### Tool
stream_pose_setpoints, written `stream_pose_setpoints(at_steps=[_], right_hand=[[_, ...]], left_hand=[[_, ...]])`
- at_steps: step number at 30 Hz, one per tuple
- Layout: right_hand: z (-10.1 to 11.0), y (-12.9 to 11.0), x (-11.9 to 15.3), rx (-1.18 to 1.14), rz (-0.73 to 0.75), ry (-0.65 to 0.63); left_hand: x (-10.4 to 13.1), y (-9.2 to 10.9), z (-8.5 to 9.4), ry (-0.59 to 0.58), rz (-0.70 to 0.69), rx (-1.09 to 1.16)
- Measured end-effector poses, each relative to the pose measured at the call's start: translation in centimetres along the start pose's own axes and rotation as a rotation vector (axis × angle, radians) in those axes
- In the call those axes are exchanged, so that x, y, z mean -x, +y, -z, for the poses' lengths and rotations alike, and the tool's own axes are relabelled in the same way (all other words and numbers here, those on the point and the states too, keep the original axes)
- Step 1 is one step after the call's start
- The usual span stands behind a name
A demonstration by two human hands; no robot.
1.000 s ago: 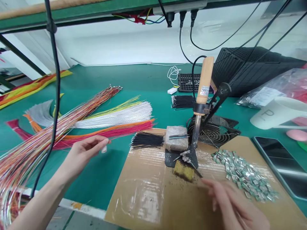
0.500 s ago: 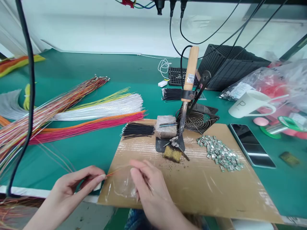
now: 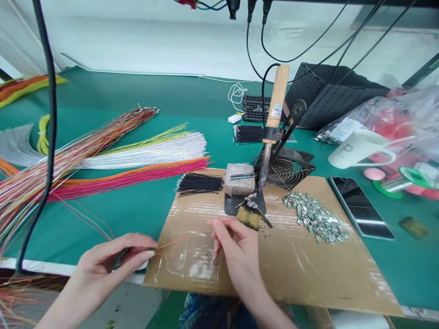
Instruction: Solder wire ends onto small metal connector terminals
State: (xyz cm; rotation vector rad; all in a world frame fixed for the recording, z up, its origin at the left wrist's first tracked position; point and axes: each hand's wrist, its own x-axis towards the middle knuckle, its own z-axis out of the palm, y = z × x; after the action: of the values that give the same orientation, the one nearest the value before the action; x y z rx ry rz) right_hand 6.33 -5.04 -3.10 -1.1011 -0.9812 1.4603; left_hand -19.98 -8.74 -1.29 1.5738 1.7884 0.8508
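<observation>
A thin orange wire stretches between my hands over the left part of the cardboard sheet. My left hand, at the table's front edge, pinches one end between thumb and forefinger. Something pale shows partly behind its fingertips. My right hand is closed on the wire farther along, above the cardboard. A thin pale strand seems to run through its fingers too, too faint to name. Beyond it stand a soldering iron in its holder and a yellowish sponge.
Black wires lie beside a pale block. Small metal parts are heaped at right, near a phone, a white mug and a solder spool. A fan sits behind. Red wires spread across the left; a black cable hangs there.
My right hand has moved right and slightly away from me, so a longer length of orange wire shows between my hands. The left hand stays pinched near the same place.
</observation>
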Motion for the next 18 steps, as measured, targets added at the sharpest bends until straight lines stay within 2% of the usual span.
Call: stream_pose_setpoints(at_steps=[5,8,10,14,18], right_hand=[[0.5,-0.3,0.5,0.073,0.076,0.041],[0.3,-0.6,1.0,0.128,0.148,0.031],[-0.1,-0.8,1.3,0.154,0.199,0.008],[-0.6,-1.1,1.5,0.161,0.276,-0.038],[-0.3,-1.2,1.3,0.154,0.306,0.003]], left_hand=[[-0.5,1.3,-0.3,0.103,-0.007,0.039],[-0.6,2.6,-1.3,0.159,0.019,0.031],[-0.5,3.7,-2.5,0.174,0.024,0.033],[0.2,6.1,-6.1,0.182,0.002,0.073],[0.5,7.6,-8.7,0.166,-0.039,0.109]])
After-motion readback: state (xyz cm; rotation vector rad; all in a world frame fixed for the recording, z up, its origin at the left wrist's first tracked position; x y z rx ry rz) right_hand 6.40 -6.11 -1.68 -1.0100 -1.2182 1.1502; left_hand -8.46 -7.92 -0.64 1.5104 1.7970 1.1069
